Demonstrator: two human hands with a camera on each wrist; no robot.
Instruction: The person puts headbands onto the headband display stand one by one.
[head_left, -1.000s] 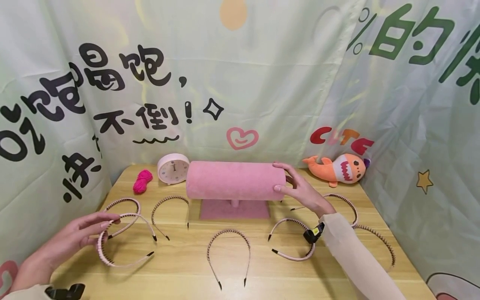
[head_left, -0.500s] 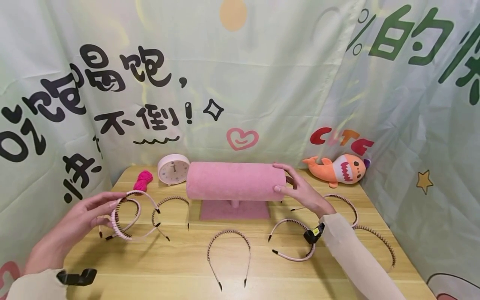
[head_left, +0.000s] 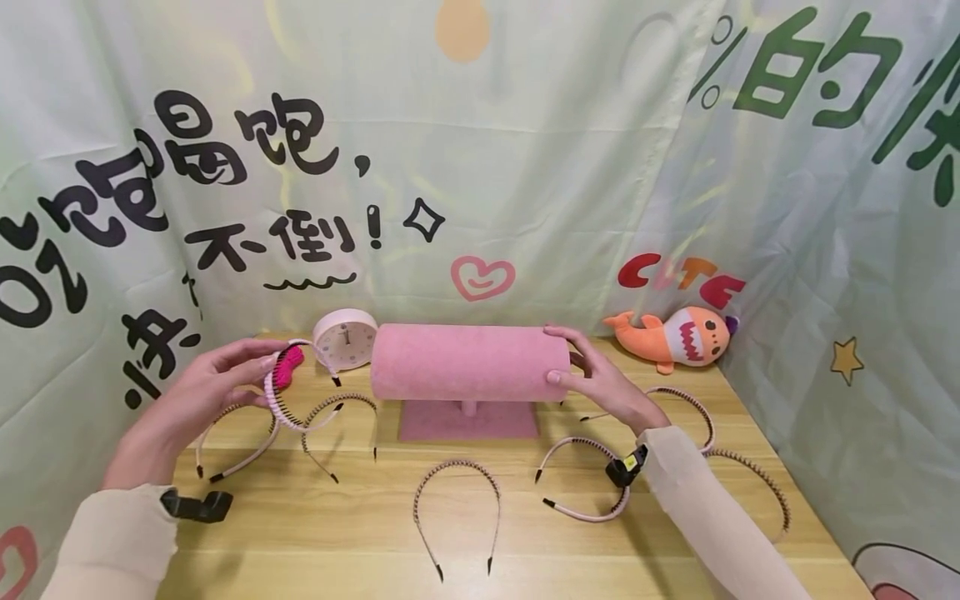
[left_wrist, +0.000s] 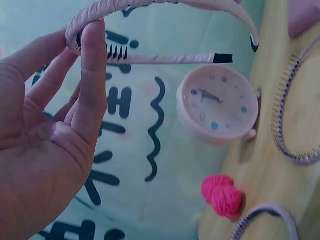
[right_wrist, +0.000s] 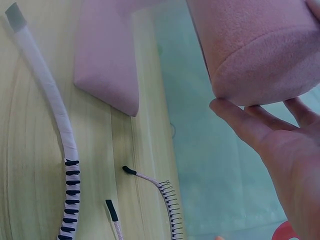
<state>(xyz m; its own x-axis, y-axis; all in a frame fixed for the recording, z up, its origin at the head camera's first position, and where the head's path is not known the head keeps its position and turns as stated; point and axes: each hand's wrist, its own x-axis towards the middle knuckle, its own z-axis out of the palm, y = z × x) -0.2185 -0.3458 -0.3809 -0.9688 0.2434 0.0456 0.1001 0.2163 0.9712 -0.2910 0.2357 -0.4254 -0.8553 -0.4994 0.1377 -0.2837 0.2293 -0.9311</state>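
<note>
My left hand (head_left: 202,396) pinches a pale pink headband (head_left: 272,400) between thumb and fingers, in the air at the left, in front of the pink yarn. In the left wrist view the headband (left_wrist: 167,59) shows dark comb teeth inside and a black tip. At the right end of a pink plush cylinder stand (head_left: 465,362), my right hand (head_left: 603,382) holds on, thumb at the front and fingers over the top and end. The right wrist view shows fingertips against the cylinder's end (right_wrist: 270,67) and the stand's base (right_wrist: 105,60) on the table.
Several headbands lie on the wooden table (head_left: 337,542), one at front centre (head_left: 459,462). A round clock (head_left: 347,342) stands left of the cylinder, near a skein of bright pink yarn (head_left: 287,368). An orange plush shark (head_left: 686,340) lies back right. Printed curtains (head_left: 525,167) enclose the table.
My left hand has carried the headband up, back and to the right, from above the left front of the table toward the clock. My right hand stays on the stand.
</note>
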